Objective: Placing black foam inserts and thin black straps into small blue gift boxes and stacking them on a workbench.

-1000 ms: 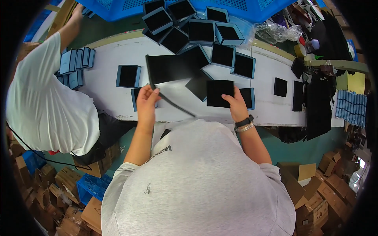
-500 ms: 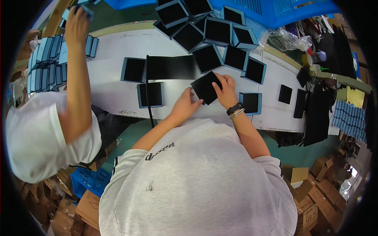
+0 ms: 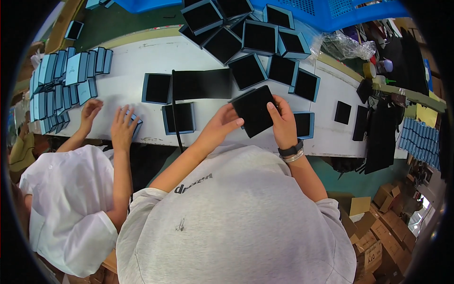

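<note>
Between both hands, in front of my chest, is a flat black square pad (image 3: 254,112), tilted over the white table. My left hand (image 3: 218,127) grips its left edge, with the fingertips partly hidden behind it. On the other side my right hand (image 3: 285,124) has its thumb on top and its fingers wrapped round the edge. A light-blue open box with a black inside (image 3: 305,125) sits just beyond my right hand. Left of the pad lie a glossy black strip (image 3: 205,84) and two more blue-edged boxes (image 3: 157,88) (image 3: 179,118).
Open blue boxes (image 3: 260,37) pile up at the back beneath a blue plastic crate (image 3: 326,13). A thin black upright bar (image 3: 175,111) stands left of centre. At left, a co-worker's hand (image 3: 123,125) is over a blue box, near stacked boxes (image 3: 61,78). Black pads (image 3: 343,112) lie right.
The black pad has turned and come slightly nearer, my right hand shifting to its right edge. The co-worker's raised arm has come down, and both their hands are over the table.
</note>
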The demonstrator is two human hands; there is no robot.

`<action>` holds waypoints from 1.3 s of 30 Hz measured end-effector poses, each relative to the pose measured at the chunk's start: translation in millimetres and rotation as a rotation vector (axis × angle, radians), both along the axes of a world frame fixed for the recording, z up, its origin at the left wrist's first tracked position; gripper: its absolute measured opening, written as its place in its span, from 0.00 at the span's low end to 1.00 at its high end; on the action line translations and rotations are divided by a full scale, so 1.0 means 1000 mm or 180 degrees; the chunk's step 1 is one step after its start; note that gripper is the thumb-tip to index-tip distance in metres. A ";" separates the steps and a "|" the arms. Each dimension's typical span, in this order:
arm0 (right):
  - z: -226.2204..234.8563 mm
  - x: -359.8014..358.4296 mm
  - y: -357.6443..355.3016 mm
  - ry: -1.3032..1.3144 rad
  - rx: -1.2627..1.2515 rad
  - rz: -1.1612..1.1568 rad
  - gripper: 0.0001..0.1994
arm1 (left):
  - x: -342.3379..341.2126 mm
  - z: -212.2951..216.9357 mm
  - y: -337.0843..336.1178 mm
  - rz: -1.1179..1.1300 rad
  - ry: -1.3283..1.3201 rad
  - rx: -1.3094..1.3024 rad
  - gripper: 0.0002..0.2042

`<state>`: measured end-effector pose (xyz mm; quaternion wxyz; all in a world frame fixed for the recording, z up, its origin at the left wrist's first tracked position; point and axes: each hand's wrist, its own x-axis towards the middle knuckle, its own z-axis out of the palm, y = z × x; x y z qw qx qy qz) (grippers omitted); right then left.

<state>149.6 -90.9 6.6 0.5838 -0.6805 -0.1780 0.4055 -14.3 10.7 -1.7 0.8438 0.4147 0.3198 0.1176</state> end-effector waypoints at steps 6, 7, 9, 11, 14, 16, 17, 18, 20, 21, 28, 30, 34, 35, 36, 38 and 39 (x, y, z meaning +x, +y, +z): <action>0.051 0.000 0.009 -0.3227 -0.0122 0.0119 0.23 | 0.045 0.040 -0.007 0.0695 -0.0944 -0.1556 0.17; 0.065 0.001 0.005 -0.3611 0.0140 0.0988 0.25 | 0.050 0.038 -0.010 0.0759 -0.0971 -0.1592 0.16; 0.079 0.011 0.004 -0.4386 0.0016 0.2550 0.29 | 0.054 0.041 -0.014 0.0685 -0.0867 -0.1480 0.16; 0.075 0.061 -0.006 -0.4837 -0.0275 0.2240 0.28 | 0.053 0.052 -0.019 0.0563 -0.0756 -0.1375 0.15; 0.098 0.115 -0.023 -0.4543 -0.0475 0.1158 0.25 | 0.061 0.068 -0.020 0.0820 -0.0784 -0.1147 0.16; 0.134 0.078 -0.017 -0.4134 0.1186 0.0549 0.27 | 0.067 0.072 -0.027 0.0785 -0.0908 -0.1141 0.12; 0.129 0.067 -0.039 -0.4058 -0.0280 0.2631 0.32 | 0.071 0.076 -0.030 0.0593 -0.1060 -0.1171 0.12; 0.127 0.072 -0.042 -0.4065 -0.0333 0.2578 0.32 | 0.073 0.080 -0.033 0.0404 -0.1211 -0.1201 0.12; 0.121 0.097 -0.035 -0.4984 -0.0034 0.2436 0.28 | 0.069 0.086 -0.033 0.0348 -0.1090 -0.1128 0.12; 0.112 0.139 -0.049 -0.4726 -0.0714 0.1827 0.25 | 0.067 0.087 -0.035 0.0444 -0.0973 -0.1052 0.13; 0.155 0.052 -0.038 -0.4167 -0.0108 0.3252 0.31 | 0.072 0.099 -0.033 0.0702 -0.0817 -0.0992 0.13; 0.135 0.101 -0.050 -0.4681 -0.1145 0.2408 0.28 | 0.061 0.093 -0.032 0.0677 -0.0905 -0.0919 0.13; 0.155 0.103 -0.042 -0.4980 0.0502 0.0269 0.29 | 0.058 0.105 -0.027 0.0733 -0.1013 -0.0938 0.15; 0.158 0.066 -0.034 -0.4768 0.0444 0.1339 0.24 | 0.058 0.107 -0.028 0.0823 -0.1082 -0.1074 0.14; 0.161 0.040 -0.027 -0.4499 0.0370 0.2377 0.20 | 0.058 0.110 -0.026 0.0894 -0.1169 -0.1210 0.14; 0.143 0.050 -0.024 -0.4260 0.0683 0.2906 0.19 | 0.051 0.114 -0.024 0.0961 -0.1057 -0.1135 0.14; 0.136 0.058 -0.028 -0.3985 0.0962 0.3430 0.19 | 0.048 0.116 -0.023 0.1019 -0.0938 -0.1090 0.14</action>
